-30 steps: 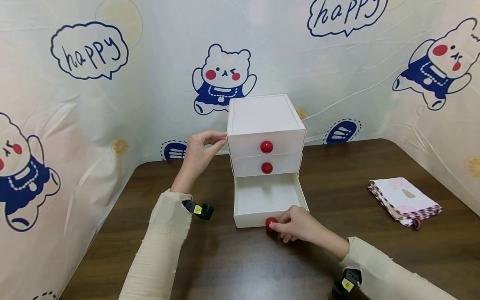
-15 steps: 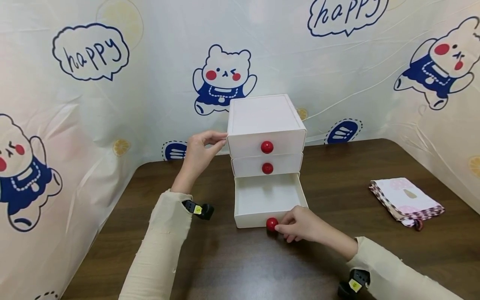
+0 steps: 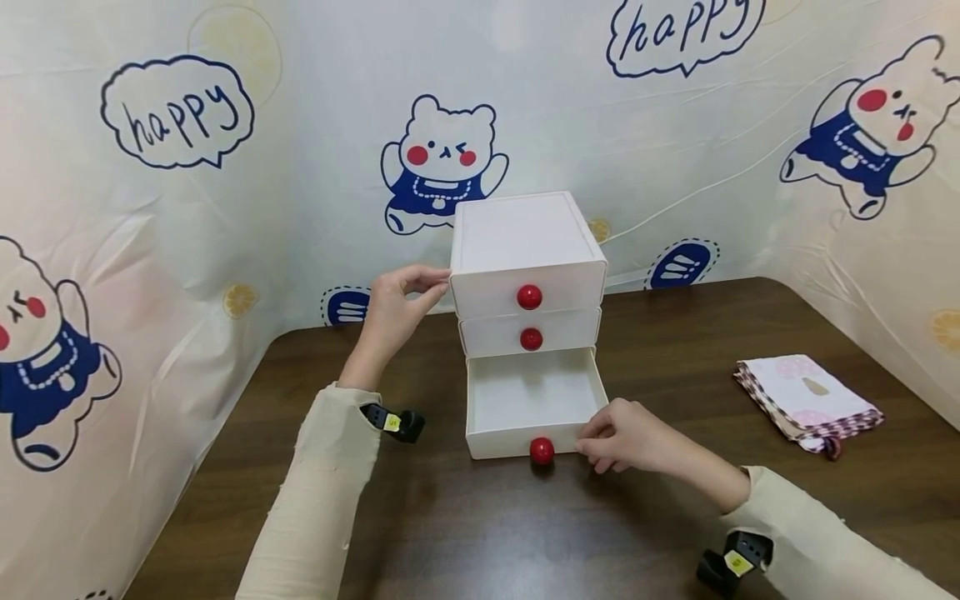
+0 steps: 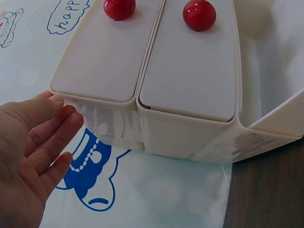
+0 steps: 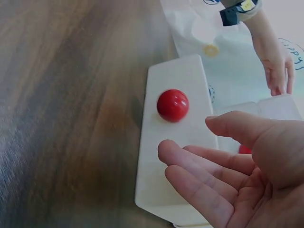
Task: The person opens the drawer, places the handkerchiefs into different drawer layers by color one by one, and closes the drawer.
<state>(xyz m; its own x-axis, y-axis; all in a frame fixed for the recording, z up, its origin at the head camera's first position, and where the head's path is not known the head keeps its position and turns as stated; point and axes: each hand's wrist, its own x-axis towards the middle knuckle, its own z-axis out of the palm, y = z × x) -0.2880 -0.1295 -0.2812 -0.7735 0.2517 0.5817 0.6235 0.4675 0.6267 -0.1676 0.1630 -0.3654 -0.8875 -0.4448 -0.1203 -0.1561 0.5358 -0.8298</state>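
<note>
A small white cabinet (image 3: 525, 233) with three stacked drawers stands on the table. Its bottom drawer (image 3: 536, 392) is pulled out, and nothing shows inside it. The upper two drawers are closed, each with a round red knob (image 3: 529, 297). My left hand (image 3: 393, 312) touches the cabinet's left side near the top front corner, fingers fairly straight in the left wrist view. My right hand (image 3: 633, 437) is just right of the bottom drawer's red knob (image 3: 542, 451), apart from it. In the right wrist view its fingers (image 5: 199, 190) are spread and hold nothing.
On the right of the brown wooden table (image 3: 420, 517) lies a folded cloth (image 3: 810, 400) with a checked edge. A curtain (image 3: 322, 192) printed with bears hangs behind the table and along its sides.
My right hand has let go of the bottom drawer's knob and moved right. The left hand stays at the cabinet's side, and the drawer remains out.
</note>
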